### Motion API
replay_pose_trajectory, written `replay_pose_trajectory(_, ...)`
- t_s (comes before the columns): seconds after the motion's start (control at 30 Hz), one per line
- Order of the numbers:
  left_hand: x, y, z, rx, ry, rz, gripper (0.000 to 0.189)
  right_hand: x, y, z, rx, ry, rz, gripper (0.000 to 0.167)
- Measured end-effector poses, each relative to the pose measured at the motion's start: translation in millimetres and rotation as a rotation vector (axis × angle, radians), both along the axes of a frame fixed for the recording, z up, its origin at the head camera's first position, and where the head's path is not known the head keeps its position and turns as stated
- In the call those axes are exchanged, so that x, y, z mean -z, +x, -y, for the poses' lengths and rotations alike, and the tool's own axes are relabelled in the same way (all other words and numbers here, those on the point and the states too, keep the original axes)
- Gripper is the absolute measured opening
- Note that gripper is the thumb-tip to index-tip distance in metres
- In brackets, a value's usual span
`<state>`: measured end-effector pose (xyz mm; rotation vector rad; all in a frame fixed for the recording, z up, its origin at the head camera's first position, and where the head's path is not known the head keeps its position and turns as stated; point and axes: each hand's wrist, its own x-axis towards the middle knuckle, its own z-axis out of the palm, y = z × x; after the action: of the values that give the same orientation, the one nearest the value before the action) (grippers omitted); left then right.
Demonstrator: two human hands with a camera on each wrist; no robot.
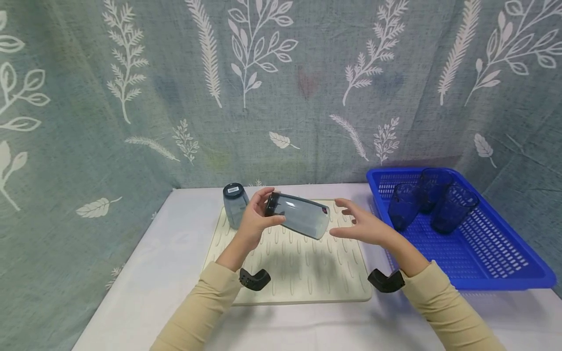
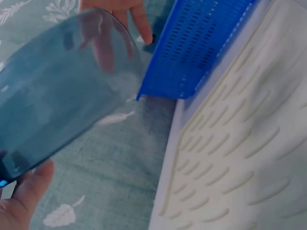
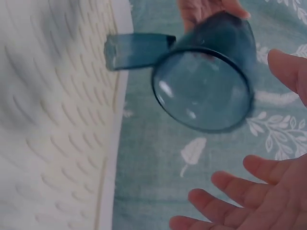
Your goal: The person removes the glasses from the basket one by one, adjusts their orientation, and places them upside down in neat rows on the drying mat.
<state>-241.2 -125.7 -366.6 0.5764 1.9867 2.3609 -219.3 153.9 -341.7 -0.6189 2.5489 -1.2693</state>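
My left hand grips a blue-grey drinking glass by its dark base end. The glass lies tilted on its side in the air, its mouth pointing right and slightly down. My right hand is held apart from the mouth, fingers spread and nothing in them; in the right wrist view its fingers are beside the glass's round rim. Behind my left hand, a second glass stands upside down on a cream ridged mat, with a white label on its base.
On the right is a blue perforated plastic basket. Three glasses stand together in its far left part, one of them a tall glass. A white cloth covers the table. A leaf-patterned grey-green curtain hangs behind.
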Motion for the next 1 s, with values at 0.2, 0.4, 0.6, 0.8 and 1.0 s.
replay_pose_trajectory(0.2, -10.4, 0.7, 1.7, -0.021, -0.087, 0.033, 0.071, -11.0, -0.5, -18, 0.048, 0.067, -0.091, 0.085)
replay_pose_trajectory(0.4, -15.6, -2.2, 2.4, -0.030, -0.113, 0.037, 0.076, -21.3, 0.0, -36, 0.098, 0.133, -0.152, 0.085)
replay_pose_trajectory(0.6, -17.6, -6.5, 3.5, -0.061, -0.098, 0.048, 0.076, -25.2, -2.8, -60, 0.150, 0.173, -0.161, 0.086)
replay_pose_trajectory(0.8, -19.7, -12.0, 5.0, -0.106, -0.137, 0.059, 0.074, -27.2, -4.3, -87, 0.209, 0.196, -0.153, 0.088)
replay_pose_trajectory(1.0, -20.9, -16.6, 5.3, -0.153, -0.244, 0.057, 0.072, -25.7, -6.3, -111, 0.244, 0.173, -0.101, 0.088)
